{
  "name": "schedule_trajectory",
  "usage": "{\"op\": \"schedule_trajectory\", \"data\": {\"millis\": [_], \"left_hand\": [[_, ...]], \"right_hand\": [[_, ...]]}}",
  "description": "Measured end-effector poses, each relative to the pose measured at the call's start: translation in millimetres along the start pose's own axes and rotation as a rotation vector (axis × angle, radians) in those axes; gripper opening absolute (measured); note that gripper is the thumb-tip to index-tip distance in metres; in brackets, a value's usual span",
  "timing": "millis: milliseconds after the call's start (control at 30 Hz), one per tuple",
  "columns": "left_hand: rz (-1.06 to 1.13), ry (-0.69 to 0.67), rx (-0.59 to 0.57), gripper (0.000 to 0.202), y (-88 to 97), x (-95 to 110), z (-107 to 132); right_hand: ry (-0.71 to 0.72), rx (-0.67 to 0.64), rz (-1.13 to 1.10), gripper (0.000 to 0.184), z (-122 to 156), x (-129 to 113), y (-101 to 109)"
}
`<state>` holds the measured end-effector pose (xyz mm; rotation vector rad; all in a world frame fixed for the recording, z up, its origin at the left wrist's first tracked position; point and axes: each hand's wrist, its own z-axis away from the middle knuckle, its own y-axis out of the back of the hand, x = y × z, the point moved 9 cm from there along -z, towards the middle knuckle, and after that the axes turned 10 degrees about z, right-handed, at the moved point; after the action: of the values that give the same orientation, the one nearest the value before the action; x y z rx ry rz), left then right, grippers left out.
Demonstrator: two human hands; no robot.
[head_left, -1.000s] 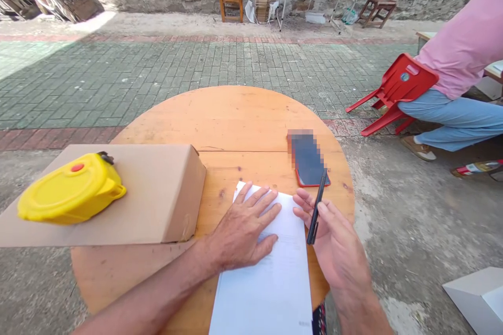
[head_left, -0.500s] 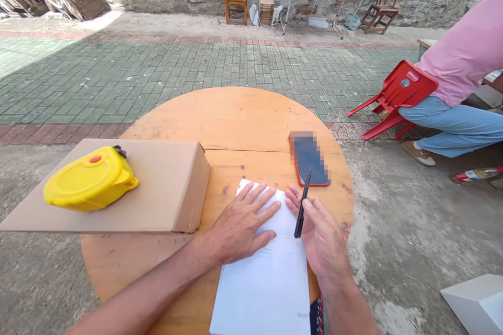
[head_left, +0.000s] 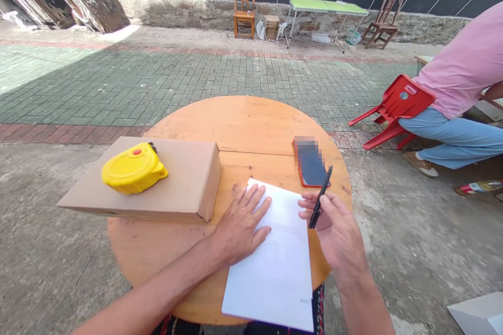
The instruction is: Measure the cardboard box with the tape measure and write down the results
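A white sheet of paper (head_left: 271,277) with faint print lies on the round wooden table (head_left: 243,120), its lower end reaching past the near edge. My left hand (head_left: 243,227) rests flat on the paper's left side, fingers spread. In my right hand (head_left: 338,230) a black pen (head_left: 321,196) is held between thumb and fingers, tilted, above the paper's right edge. Just beyond that hand lies a phone (head_left: 312,165) with a red case, partly blurred out.
At the left, a cardboard box (head_left: 188,178) bears a yellow tape measure (head_left: 131,170). A person in a pink top (head_left: 459,63) sits on a red plastic chair (head_left: 406,97) at the right. A green folding table (head_left: 326,6) and a wooden chair (head_left: 244,13) stand by the wall.
My right hand has moved slightly right with the pen, away from the paper's middle. The view has shifted, so the box appears farther right. My left hand stays flat on the paper.
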<state>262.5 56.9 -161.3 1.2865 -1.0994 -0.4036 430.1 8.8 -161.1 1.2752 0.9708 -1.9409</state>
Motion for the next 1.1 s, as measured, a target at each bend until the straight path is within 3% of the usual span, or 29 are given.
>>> {"op": "schedule_trajectory", "data": {"millis": [167,233,300,433,500,600,667,933,1100], "left_hand": [[0.003,0.023,0.022,0.055,-3.8,7,4],[0.009,0.037,0.029,0.054,-1.9,8,5],[0.017,0.047,0.033,0.053,2.7,7,6],[0.033,0.015,0.033,0.048,13.2,5,9],[0.034,-0.005,0.045,0.047,16.8,5,12],[0.034,-0.002,0.067,0.045,18.3,3,15],[0.036,0.006,0.072,0.043,17.8,2,17],[0.097,-0.067,0.110,0.036,22.0,2,25],[0.090,-0.027,0.154,0.040,23.0,-3,28]], "right_hand": [[0.163,-0.082,0.214,0.033,24,-34,2],[0.149,-0.166,0.258,0.022,31,-34,-3],[0.134,-0.261,0.242,0.020,36,-34,-8],[0.187,-0.406,0.161,0.039,45,-47,-14],[0.254,-0.355,0.195,0.038,44,-55,-12],[0.367,-0.146,0.292,0.015,39,-62,-6],[0.423,-0.065,0.346,0.017,37,-60,-10],[0.420,-0.095,0.430,0.024,30,-35,-44],[0.384,-0.041,0.542,0.019,26,-28,-56]]}}
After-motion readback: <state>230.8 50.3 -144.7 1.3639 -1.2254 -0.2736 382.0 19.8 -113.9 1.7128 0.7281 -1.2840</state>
